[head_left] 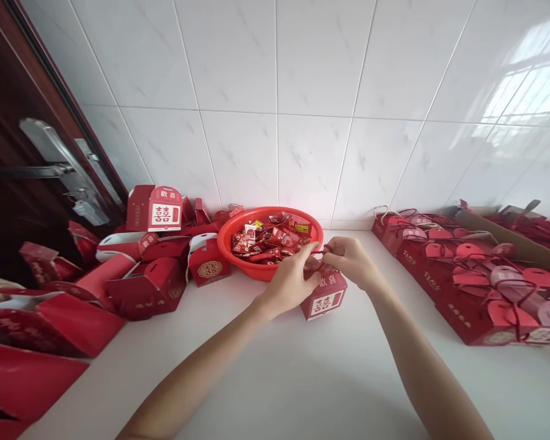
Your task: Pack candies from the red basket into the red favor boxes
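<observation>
A small red candy box with a white panel of Chinese characters stands upright on the white tabletop. Over its top both my hands come together. My left hand has its fingers closed at the left side of the box top, pinching a dark red cord. My right hand pinches the same cord from the right, thumb and fingers together. The fingers partly hide the box's top and flaps. Just behind my left hand sits a red plastic basket holding many wrapped candies.
Unfilled-looking red boxes are heaped on the left, one box standing on top. Rows of closed red boxes with cord handles line the right, beside a cardboard carton. A tiled wall rises behind; a door handle is far left.
</observation>
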The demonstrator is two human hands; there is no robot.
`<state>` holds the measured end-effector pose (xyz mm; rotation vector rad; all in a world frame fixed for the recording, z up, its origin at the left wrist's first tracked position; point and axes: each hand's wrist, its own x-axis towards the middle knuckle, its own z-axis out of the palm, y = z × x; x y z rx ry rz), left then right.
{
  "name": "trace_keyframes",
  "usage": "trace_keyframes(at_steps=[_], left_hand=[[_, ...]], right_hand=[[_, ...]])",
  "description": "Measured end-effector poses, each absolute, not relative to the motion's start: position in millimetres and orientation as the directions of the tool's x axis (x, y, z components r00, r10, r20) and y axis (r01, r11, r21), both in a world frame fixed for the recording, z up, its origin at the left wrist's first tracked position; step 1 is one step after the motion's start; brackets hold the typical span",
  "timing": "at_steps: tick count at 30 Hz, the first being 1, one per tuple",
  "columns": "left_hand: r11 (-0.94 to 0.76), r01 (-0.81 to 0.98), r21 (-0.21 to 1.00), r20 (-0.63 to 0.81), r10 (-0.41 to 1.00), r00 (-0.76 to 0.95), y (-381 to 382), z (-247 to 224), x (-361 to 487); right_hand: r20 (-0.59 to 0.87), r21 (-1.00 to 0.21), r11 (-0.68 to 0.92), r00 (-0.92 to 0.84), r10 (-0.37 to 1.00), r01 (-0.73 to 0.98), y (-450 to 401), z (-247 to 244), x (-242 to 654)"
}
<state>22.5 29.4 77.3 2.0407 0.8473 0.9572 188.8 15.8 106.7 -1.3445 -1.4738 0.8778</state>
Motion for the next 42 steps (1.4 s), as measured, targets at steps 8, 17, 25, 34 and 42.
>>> trace_keyframes(at_steps=[8,17,25,34,42], left_hand=[[-0.57,0.683,0.456,0.436,0.813,0.387,34.6,63.6,25.0],[-0.634,0.729,0.26,0.464,0.744,0.481,37.1,47.2,29.6],[-0.602,0.728,0.329,0.408,0.786,0.465,37.6,45.8,31.1],[-0.828,0.255,0.499,0.74,0.56,0.373,3.9,22.0,25.6],[-0.716,-0.233,0.658,0.35,0.017,0.937,-94.9,-50.5,20.8]], right_hand=[[0.043,-0.964,0.047,-0.021,0.999,0.263,20.6,103.2,187.8],[0.068,-0.936,0.081,-0.05,0.996,0.343,29.2,90.4,187.2],[0.03,-0.999,0.031,-0.052,0.998,0.015,20.1,98.7,183.6],[0.089,-0.986,0.083,0.034,0.995,0.147,-13.4,102.2,215.8],[0.363,-0.494,0.035,0.169,0.916,0.869,-87.2,102.7,253.3]])
